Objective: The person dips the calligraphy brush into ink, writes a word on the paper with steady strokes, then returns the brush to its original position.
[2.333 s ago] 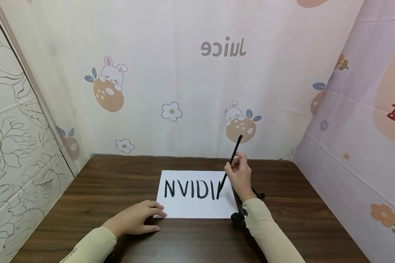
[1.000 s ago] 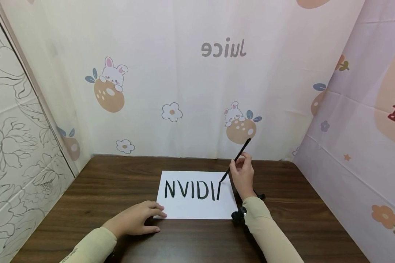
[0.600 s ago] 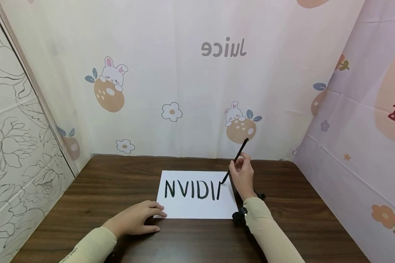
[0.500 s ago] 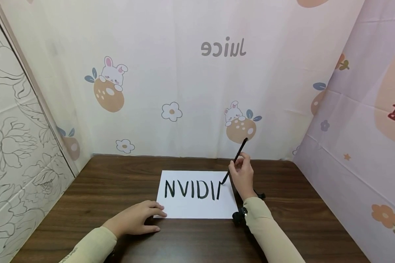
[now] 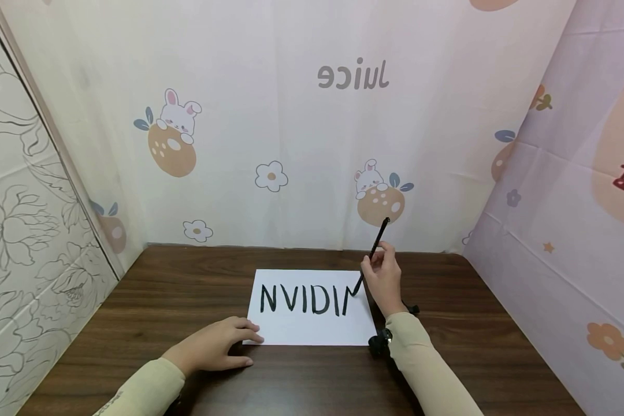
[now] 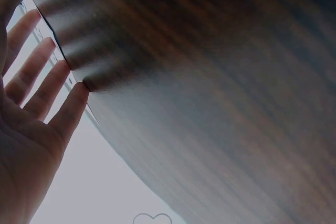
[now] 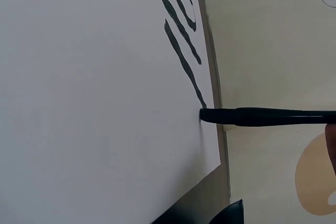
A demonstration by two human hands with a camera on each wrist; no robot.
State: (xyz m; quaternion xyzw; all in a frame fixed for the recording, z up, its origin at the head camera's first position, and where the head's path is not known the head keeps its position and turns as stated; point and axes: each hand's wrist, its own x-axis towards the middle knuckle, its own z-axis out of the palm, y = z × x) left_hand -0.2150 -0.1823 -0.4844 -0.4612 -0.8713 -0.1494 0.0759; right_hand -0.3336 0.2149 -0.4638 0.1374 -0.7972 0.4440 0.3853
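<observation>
In the head view a white sheet of paper lies on the table, bearing large dark letters that read NVIDI and a further slanted stroke with a short line running down from its top. My right hand pinches a slim black paintbrush between thumb and fingers. Its dark tip meets the paper at that short line, near the sheet's right edge; the right wrist view shows the brush at the end of a stroke. My left hand rests with relaxed, spread fingers, the fingertips on the sheet's lower left corner and the thumb on the table.
The dark wood-grain table reaches back to a cloth backdrop printed with rabbits, fruit and flowers. Patterned cloths also hang at the left and right sides. A small black device is strapped at the right wrist.
The brush first ran along the slanted stroke to its top. From there its tip has moved a little down and right, leaving a new short dark line. The left hand has stayed put.
</observation>
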